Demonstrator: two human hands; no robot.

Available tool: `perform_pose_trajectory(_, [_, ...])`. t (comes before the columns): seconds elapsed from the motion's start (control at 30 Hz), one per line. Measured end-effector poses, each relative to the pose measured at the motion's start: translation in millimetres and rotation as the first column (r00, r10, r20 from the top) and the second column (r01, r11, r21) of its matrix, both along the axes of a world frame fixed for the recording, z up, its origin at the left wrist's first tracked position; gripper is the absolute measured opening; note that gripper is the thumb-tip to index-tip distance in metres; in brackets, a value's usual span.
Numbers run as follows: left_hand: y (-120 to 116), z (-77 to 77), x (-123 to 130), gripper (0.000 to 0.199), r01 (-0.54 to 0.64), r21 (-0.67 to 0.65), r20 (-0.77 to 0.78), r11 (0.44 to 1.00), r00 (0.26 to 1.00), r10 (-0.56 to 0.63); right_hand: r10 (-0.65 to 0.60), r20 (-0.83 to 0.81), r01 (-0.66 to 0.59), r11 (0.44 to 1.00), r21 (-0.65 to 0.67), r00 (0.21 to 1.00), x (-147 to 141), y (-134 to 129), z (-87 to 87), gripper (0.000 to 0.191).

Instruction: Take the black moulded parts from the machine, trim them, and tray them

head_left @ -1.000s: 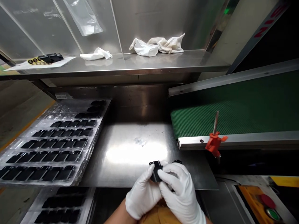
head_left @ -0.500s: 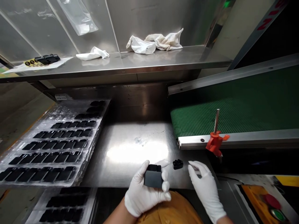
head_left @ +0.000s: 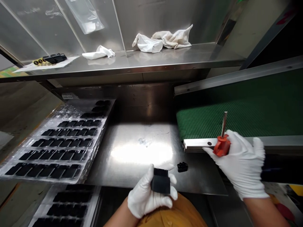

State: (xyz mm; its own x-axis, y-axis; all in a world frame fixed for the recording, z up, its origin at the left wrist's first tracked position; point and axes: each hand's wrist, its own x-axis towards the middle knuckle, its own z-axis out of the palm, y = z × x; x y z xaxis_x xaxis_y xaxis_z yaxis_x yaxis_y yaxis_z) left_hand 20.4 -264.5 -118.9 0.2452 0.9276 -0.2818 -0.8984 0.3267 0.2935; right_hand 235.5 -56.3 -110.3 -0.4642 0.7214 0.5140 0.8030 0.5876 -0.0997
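Observation:
A black rectangular plastic case (head_left: 161, 184) rests in my left hand (head_left: 146, 192), its gloved fingers curled around the sides. To the right of that hand, a small black part with several rounded lobes (head_left: 182, 167) lies on the metal table. My right hand (head_left: 243, 160), also in a white glove, is at the conveyor's near rail. Its thumb and fingers are spread around an orange-red plastic clamp (head_left: 222, 146) with an upright metal rod (head_left: 224, 124). The hand looks open, and any contact with the clamp is hard to make out.
A clear tray (head_left: 81, 175) with rows of black parts lies at left, another tray (head_left: 96, 200) below. A green conveyor belt (head_left: 236, 110) runs at right. Crumpled white gloves (head_left: 149, 44) and a black part (head_left: 55, 58) lie on the steel shelf (head_left: 127, 61). The metal table (head_left: 139, 135) is in front.
My right hand has moved up and right from beside the small black part to the orange-red clamp. My left hand still holds the black case. The view has shifted slightly.

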Motion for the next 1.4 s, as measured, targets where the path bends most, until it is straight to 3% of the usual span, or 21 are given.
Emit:
perform_pose_trajectory(0.07, [-1.7, 1.8, -1.2, 0.05, -0.001, -0.049, -0.13, 0.999, 0.992, -0.005, -0.002, 0.062, 0.001, 1.0, 0.025, 0.998, 2.1, 5.0, -3.0, 0.045])
perform_pose_trajectory(0.17, [-1.3, -3.6, 0.6, 0.063, -0.068, -0.121, -0.382, 0.99, 0.924, 0.017, 0.15, 0.103, -0.16, 0.983, 0.09, 0.983, 10.2, 13.3, -9.9, 0.063])
perform_pose_trajectory(0.23, [-1.3, -16.0, 2.9, 0.059, -0.08, -0.164, -0.597, 0.983, 0.802, -0.034, 0.288, 0.065, -0.293, 0.951, 0.101, 0.956, 17.8, 17.5, -9.8, 0.067])
perform_pose_trajectory(0.3, [-5.1, -33.4, 4.1, 0.044, -0.068, -0.203, -0.788, 0.977, 0.604, -0.121, 0.398, -0.058, -0.398, 0.917, 0.018, 0.916, 26.2, 16.8, -2.6, 0.061])
perform_pose_trajectory(0.4, [-21.5, -60.2, 2.3, 0.029, -0.019, -0.231, -0.909, 0.973, 0.36, -0.208, 0.545, -0.196, -0.577, 0.792, -0.2, 0.815, 37.9, 1.9, 17.0, 0.064])
perform_pose_trajectory(0.47, [-38.0, -76.9, 1.0, 0.026, 0.041, -0.272, -0.916, 0.961, 0.296, -0.272, 0.681, -0.135, -0.683, 0.659, -0.316, 0.72, 42.5, -16.5, 27.5, 0.073])
perform_pose_trajectory(0.53, [-54.4, -95.5, 2.1, 0.027, 0.076, -0.339, -0.881, 0.938, 0.325, -0.345, 0.776, -0.026, -0.697, 0.551, -0.459, 0.63, 42.5, -38.4, 28.8, 0.075])
perform_pose_trajectory(0.57, [-61.3, -106.8, 4.0, 0.029, 0.075, -0.374, -0.846, 0.925, 0.382, -0.373, 0.8, 0.019, -0.657, 0.506, -0.559, 0.599, 40.7, -49.5, 25.1, 0.072])
perform_pose_trajectory(0.63, [-71.2, -134.4, 10.3, 0.036, 0.038, -0.441, -0.744, 0.897, 0.543, -0.389, 0.815, 0.097, -0.493, 0.436, -0.753, 0.572, 34.5, -70.3, 9.2, 0.064])
perform_pose_trajectory(0.7, [-75.3, -166.8, 18.8, 0.042, -0.012, -0.513, -0.662, 0.859, 0.642, -0.386, 0.822, 0.176, -0.293, 0.38, -0.877, 0.541, 27.2, -87.0, -14.5, 0.055])
perform_pose_trajectory(0.8, [-73.4, -213.1, 31.0, 0.037, -0.026, -0.596, -0.64, 0.802, 0.619, -0.455, 0.831, 0.274, -0.096, 0.361, -0.928, 0.484, 18.1, -102.9, -52.0, 0.039])
perform_pose_trajectory(0.9, [-68.9, -242.8, 38.8, 0.031, 0.016, -0.628, -0.621, 0.778, 0.593, -0.512, 0.826, 0.321, 0.0, 0.362, -0.932, 0.464, 13.5, -110.1, -78.8, 0.025])
perform_pose_trajectory(1.07, [-67.2, -257.5, 40.6, 0.026, 0.086, -0.643, -0.625, 0.761, 0.516, -0.586, 0.785, 0.316, 0.016, 0.364, -0.931, 0.533, 12.0, -110.7, -94.5, 0.018])
perform_pose_trajectory(1.2, [-66.5, -260.4, 34.8, 0.027, 0.107, -0.672, -0.634, 0.733, 0.428, -0.644, 0.775, 0.396, 0.107, 0.398, -0.911, 0.492, 11.7, -108.8, -95.4, 0.019])
perform_pose_trajectory(1.4, [-60.1, -261.3, 32.2, 0.029, 0.16, -0.664, -0.66, 0.73, 0.333, -0.673, 0.767, 0.372, 0.089, 0.385, -0.919, 0.523, 7.8, -108.5, -99.4, 0.021])
